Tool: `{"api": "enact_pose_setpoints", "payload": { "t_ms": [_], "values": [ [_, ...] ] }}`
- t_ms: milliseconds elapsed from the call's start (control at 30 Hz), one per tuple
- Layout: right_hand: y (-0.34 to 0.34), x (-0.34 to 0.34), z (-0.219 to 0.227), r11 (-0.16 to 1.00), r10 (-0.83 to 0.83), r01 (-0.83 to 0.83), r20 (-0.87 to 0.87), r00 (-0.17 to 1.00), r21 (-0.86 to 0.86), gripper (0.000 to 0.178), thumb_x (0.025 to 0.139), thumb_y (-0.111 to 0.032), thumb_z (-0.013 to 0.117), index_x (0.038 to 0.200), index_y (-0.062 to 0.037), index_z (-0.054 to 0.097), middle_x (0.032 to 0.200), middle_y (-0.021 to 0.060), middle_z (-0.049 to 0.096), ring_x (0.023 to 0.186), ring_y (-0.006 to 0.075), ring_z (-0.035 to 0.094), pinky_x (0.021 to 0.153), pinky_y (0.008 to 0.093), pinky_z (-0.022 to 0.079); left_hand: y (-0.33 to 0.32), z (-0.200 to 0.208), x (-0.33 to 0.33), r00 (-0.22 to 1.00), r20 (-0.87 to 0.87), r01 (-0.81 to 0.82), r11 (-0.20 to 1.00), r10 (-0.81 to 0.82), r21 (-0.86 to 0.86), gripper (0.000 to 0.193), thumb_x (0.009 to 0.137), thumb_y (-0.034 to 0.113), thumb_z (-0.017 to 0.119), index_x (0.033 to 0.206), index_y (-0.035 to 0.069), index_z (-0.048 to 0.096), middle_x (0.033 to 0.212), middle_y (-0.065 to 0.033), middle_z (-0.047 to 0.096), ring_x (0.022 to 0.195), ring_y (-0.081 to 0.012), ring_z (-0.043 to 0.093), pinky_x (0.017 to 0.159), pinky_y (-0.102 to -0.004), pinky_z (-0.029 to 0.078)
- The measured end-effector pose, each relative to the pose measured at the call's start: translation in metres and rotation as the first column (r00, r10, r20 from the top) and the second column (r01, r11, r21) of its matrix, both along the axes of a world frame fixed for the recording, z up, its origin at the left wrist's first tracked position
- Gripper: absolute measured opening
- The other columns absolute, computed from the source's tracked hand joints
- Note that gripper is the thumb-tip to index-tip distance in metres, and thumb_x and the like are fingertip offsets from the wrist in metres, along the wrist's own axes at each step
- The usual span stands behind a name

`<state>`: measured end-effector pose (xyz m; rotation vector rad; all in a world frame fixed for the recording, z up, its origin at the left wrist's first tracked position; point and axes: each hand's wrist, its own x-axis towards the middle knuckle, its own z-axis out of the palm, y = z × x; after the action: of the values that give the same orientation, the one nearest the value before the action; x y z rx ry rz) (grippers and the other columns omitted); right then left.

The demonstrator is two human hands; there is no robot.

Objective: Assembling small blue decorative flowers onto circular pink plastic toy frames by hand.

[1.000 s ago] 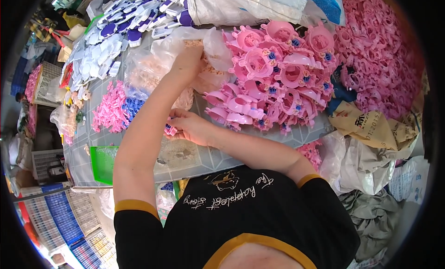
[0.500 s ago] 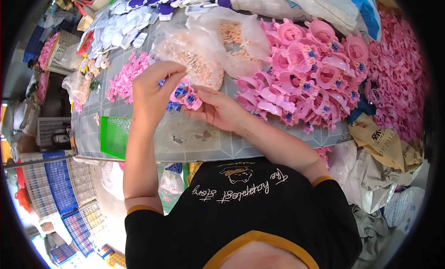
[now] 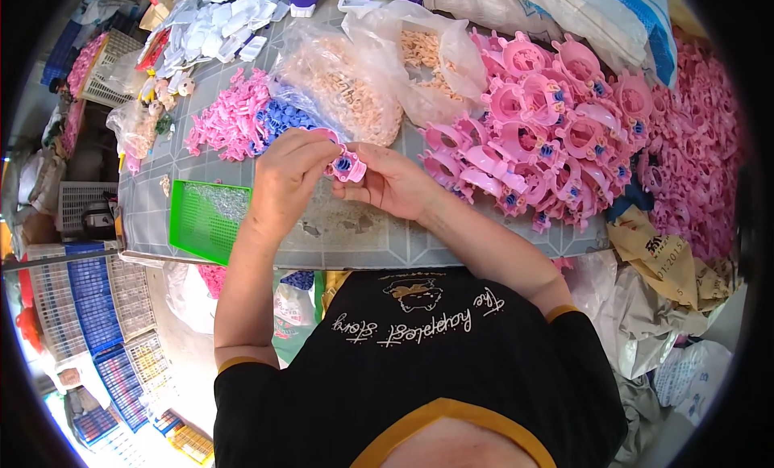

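Between my two hands is a small pink plastic toy part [image 3: 351, 167] with a ring-shaped section and a blue piece set into it. My left hand [image 3: 292, 178] pinches its ring side from above, and the fingers cover much of the ring. My right hand [image 3: 395, 184] grips the other end between thumb and curled fingers. Just beyond my left hand lie a heap of small blue pieces [image 3: 282, 117] and a heap of small pink pieces [image 3: 228, 117]. To the right rises a big pile of similar pink ring parts [image 3: 528, 137], many with blue pieces in them.
A green basket [image 3: 189, 230] with clear small bits stands left of my left forearm. Clear bags [image 3: 379, 133] of peach-coloured pieces lie beyond my hands. White parts [image 3: 214, 33] are heaped at the far left. More pink parts [image 3: 693, 145] fill the far right beside a brown paper sack [image 3: 657, 254].
My left hand has come down onto the pink part, and its fingers now hide most of the ring. My right hand keeps its grip. The view has shifted slightly.
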<state>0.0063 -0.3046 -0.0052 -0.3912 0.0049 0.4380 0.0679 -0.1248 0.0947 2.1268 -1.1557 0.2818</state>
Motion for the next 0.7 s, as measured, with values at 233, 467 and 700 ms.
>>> {"api": "enact_pose_setpoints", "payload": {
  "t_ms": [233,467,700],
  "values": [
    [-0.005,-0.002,-0.004,0.997,0.067,-0.065,0.040,0.997,-0.043,0.040,0.109,-0.033,0.049,0.130,-0.0004,0.059,0.111,0.0117,0.069,0.088,0.0192,0.071,0.083,0.0355,0.063,0.006,0.012,0.010,0.976,-0.118,0.192,0.977,-0.181,0.092,0.017,0.078,-0.002,0.072,0.094,0.003,0.073,0.092,-0.0109,0.071,0.089,-0.0298,0.069,0.075,-0.0376,0.055],
    [-0.005,-0.002,0.002,0.994,0.026,-0.019,0.068,0.997,-0.109,0.039,0.108,-0.033,0.050,0.128,-0.0003,0.059,0.110,0.0121,0.069,0.087,0.0207,0.071,0.083,0.0368,0.062,0.002,0.000,-0.001,0.990,0.015,0.142,0.988,-0.143,0.053,0.017,0.079,-0.002,0.071,0.096,0.002,0.073,0.094,-0.0126,0.072,0.091,-0.0311,0.069,0.078,-0.0387,0.056],
    [-0.006,0.001,0.013,0.987,0.043,-0.035,0.047,0.998,-0.155,0.036,0.106,-0.025,0.055,0.132,-0.0005,0.056,0.117,0.0121,0.068,0.098,0.0217,0.071,0.088,0.0377,0.061,0.011,-0.006,-0.008,0.999,-0.016,0.030,0.999,-0.030,0.024,0.015,0.084,-0.003,0.071,0.099,-0.001,0.073,0.097,-0.0160,0.072,0.094,-0.0322,0.069,0.082,-0.0394,0.055]
  ]
}}
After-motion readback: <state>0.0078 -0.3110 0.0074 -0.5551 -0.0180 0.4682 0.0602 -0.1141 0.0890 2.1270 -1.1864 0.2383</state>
